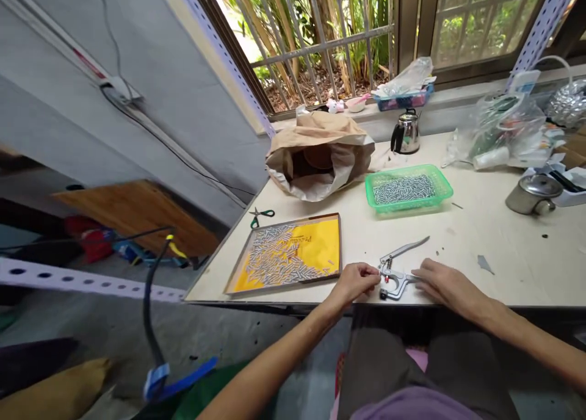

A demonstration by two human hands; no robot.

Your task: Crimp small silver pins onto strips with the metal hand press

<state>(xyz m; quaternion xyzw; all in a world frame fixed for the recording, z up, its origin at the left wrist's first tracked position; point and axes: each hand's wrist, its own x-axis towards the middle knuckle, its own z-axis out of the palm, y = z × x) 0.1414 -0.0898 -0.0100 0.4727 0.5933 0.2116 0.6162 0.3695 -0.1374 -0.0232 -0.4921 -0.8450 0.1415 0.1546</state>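
Note:
Grey metal pliers with a C-shaped jaw, a spring and a raised upper handle lie near the table's front edge. My left hand is at the jaw side, thumb and fingers pinched together; whatever they hold is too small to make out. From the other side, my right hand reaches over the lower handle, its fingers on it. To the left of my left hand, a shallow tray with a yellow sheet carries many small silvery metal pieces.
A green plastic basket of similar metal pieces stands further back. Behind the tray sits an open paper sack. Small green-handled scissors lie left. A steel kettle, a lidded metal cup and plastic bags stand back right.

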